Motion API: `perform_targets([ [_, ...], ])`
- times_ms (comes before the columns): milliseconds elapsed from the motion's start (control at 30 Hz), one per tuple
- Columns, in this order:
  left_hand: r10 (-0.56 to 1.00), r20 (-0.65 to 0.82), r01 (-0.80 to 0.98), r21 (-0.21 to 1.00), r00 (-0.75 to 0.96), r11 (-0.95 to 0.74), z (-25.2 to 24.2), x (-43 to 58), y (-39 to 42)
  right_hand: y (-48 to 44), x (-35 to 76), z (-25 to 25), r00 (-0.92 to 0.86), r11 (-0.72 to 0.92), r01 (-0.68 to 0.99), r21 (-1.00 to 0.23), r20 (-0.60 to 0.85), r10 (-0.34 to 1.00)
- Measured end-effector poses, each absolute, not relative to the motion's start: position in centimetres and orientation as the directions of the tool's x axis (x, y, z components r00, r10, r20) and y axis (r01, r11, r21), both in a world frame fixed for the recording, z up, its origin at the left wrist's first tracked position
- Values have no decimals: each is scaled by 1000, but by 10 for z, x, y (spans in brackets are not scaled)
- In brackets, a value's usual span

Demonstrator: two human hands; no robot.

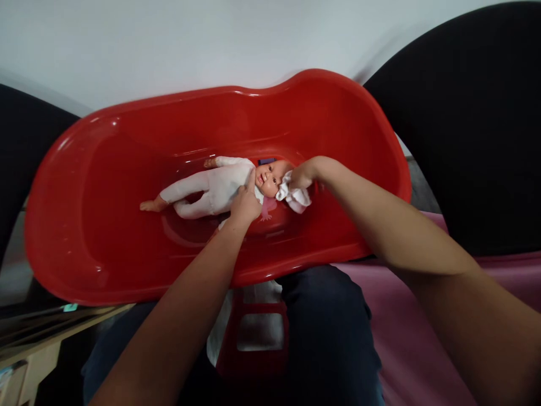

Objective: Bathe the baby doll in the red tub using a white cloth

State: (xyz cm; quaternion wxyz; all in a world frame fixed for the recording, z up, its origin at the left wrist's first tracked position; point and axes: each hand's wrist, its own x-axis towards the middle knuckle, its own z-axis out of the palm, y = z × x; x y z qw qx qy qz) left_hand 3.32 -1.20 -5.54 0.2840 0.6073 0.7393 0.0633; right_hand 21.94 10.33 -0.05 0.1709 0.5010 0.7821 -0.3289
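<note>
A baby doll [226, 183] in a white bodysuit lies on its back in a red baby bathtub [127, 124], feet to the left and head to the right. My left hand [247, 202] holds the doll at its upper chest and shoulder, index finger stretched toward the chin. With my right hand [303, 175] I grip a bunched white and pale pink cloth [298, 198], pressed against the side of the doll's head. The fingers of that hand are partly hidden behind it and the cloth.
A pink shape [267, 207] and a small dark blue label [267, 161] show on the tub's floor beside the doll's head. Black rounded panels [473, 124] stand at both sides. Below the tub are my knees [329, 316] and a pink cover [406, 316].
</note>
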Motion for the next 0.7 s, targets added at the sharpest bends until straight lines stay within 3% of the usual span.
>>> perform_targets([
  [100, 936, -335, 857, 445, -109, 260, -55, 34, -13, 119, 232, 10, -215, 195, 971, -140, -870, 444],
  [167, 938, -332, 858, 450, -99, 250, -54, 34, -13, 124, 236, 14, -172, 163, 981, -106, -867, 468],
  [267, 938, -336, 849, 468, -87, 246, -53, 34, -14, 123, 236, 12, -236, 110, 969, -220, -702, 672],
  [367, 939, -333, 842, 478, -89, 250, -51, 35, -15, 114, 232, 6, -252, 48, 936, -350, -566, 785],
  [633, 934, -346, 852, 458, -92, 254, -49, 38, -17, 56, 251, 24, -216, -93, 867, -489, -538, 815],
  [700, 930, -355, 859, 444, -91, 254, -50, 38, -17, 23, 272, 35, -262, -202, 673, -712, -484, 835],
])
